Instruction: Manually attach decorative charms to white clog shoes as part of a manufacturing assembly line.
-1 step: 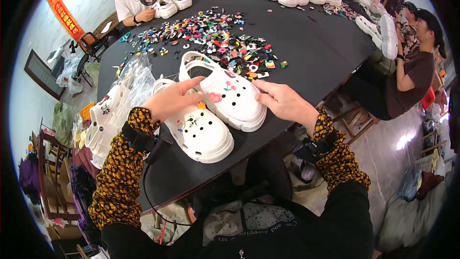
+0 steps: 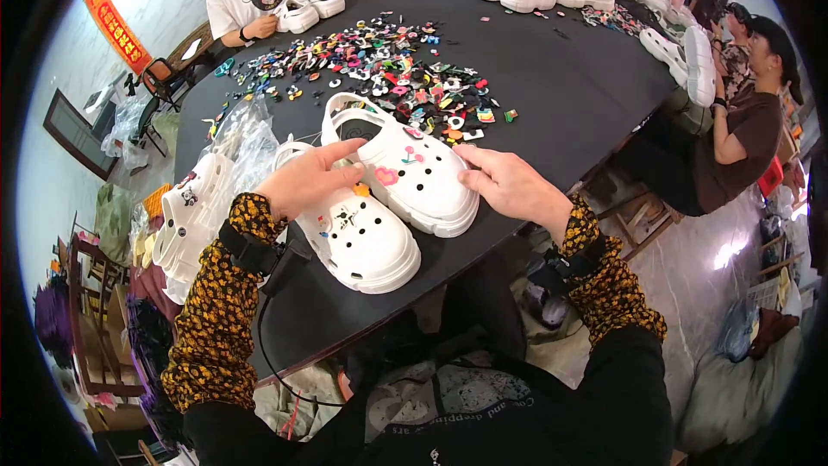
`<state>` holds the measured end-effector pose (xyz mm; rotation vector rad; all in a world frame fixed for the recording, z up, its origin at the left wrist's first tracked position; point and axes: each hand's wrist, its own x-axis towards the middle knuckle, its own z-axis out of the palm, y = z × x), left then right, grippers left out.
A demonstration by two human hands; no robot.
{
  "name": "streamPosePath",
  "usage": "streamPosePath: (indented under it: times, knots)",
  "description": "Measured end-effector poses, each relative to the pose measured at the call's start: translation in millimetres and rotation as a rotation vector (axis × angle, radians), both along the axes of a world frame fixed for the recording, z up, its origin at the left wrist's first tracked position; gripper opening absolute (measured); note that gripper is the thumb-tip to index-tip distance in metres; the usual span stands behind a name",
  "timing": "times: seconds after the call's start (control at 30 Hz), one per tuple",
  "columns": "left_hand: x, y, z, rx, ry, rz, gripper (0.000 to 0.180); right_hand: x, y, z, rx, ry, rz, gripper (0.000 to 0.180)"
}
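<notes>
Two white foam clogs rest side by side on the black table [image 2: 569, 112] in front of me. The right clog [image 2: 444, 190] carries a pink cherry charm [image 2: 412, 155] and a pink flower-shaped charm [image 2: 385, 175]; its heel strap points away from me. My left hand [image 2: 304, 179] reaches across the left clog [image 2: 379, 255], thumb and forefinger on the right clog's inner edge. On that same clog's outer side my right hand [image 2: 517, 188] closes with thumb and fingers. The left clog bears an orange charm [image 2: 360, 191] and smaller ones, and its rear is partly hidden by my left hand.
Many colourful charms [image 2: 414, 78] lie heaped beyond the clogs. Clear plastic bags [image 2: 246, 142] and more white clogs [image 2: 197, 216] are at left. Across the table a person [image 2: 259, 0] handles white clogs [image 2: 312, 9]; another person [image 2: 750, 129] sits at right, near more clogs [image 2: 690, 60].
</notes>
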<state>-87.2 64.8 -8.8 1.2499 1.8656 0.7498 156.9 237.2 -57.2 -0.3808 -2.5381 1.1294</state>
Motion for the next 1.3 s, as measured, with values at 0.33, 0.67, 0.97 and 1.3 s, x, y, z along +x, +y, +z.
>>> streamPosePath:
  times: [0.33,0.67,0.97,1.3]
  knots:
    - [28,-28,1,0.148,-0.142,0.182,0.022,-1,-4,5,0.062,0.149,0.062,0.036]
    - [27,-81,19,0.291,-0.577,0.379,0.029,-11,47,40,-0.181,0.297,-0.175,0.020]
    - [20,-87,-15,0.263,-0.356,0.411,0.040,-41,64,-7,0.175,0.095,-0.126,0.021]
    - [28,-87,-31,0.362,-0.179,0.467,0.041,-70,73,-22,0.315,0.016,-0.015,0.022]
